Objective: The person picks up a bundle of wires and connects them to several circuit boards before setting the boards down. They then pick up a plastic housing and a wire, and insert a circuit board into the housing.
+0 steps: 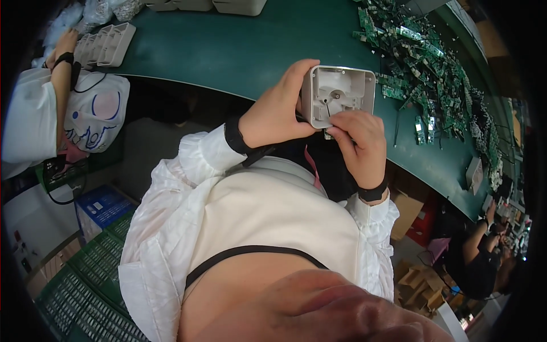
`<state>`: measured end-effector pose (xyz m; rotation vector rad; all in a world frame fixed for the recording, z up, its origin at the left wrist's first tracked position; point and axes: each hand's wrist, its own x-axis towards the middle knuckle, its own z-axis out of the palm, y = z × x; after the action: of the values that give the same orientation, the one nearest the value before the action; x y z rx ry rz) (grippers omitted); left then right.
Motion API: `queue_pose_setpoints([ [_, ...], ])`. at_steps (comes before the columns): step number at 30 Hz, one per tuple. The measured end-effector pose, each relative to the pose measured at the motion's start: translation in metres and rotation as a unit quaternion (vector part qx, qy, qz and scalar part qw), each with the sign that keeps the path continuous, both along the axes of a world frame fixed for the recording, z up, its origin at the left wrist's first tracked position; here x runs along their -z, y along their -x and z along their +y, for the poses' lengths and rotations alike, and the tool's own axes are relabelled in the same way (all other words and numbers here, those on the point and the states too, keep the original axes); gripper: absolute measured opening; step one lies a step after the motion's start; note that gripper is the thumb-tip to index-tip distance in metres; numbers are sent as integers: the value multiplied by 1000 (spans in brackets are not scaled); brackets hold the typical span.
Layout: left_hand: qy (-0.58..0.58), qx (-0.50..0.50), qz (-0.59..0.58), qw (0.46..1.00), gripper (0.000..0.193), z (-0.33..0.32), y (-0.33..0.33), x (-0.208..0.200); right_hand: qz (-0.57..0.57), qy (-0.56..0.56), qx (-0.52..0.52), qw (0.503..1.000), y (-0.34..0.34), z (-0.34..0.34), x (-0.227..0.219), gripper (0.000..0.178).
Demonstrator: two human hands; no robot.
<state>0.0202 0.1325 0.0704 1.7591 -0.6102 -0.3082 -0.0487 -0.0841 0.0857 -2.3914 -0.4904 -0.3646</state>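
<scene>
A white, box-shaped plastic housing (343, 85) is held up over the table's near edge, its hollow side facing me. Inside it are ribs, a round post and a thin dark wire (327, 108). My left hand (280, 108) is closed around the housing's left side. At the lower rim, my right hand (360, 137) has its thumb and fingers pinched together, reaching partly into the housing. What they grip is hidden. Just below the rim, beside the right thumb, a bit of a small circuit board (329, 135) shows.
A green table (216, 48) bears a heap of circuit boards with wires (421, 62) at right. White housings (239, 5) and a divided tray (114, 45) are at the back left. Co-workers sit left (34, 119) and far right (470, 262). Green crates (91, 285) stand lower left.
</scene>
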Motion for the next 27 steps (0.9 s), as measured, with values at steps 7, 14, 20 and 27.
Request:
queue_pose_setpoints([
  [7, -33, 61, 75, 995, 99, 23, -14, -28, -75, 44, -43, 995, -6, -4, -9, 17],
  [14, -201, -165, -344, 902, 59, 47, -112, -50, -69, 101, 70, 990, 45, -57, -37, 14],
  [20, -339, -186, -445, 808, 49, 77, -183, -27, -87, 187, 258, 944, 101, -164, -51, 14],
  [27, -453, -190, -407, 770, 41, 61, -193, -23, -18, 237, 400, 885, 138, -326, -15, 17],
])
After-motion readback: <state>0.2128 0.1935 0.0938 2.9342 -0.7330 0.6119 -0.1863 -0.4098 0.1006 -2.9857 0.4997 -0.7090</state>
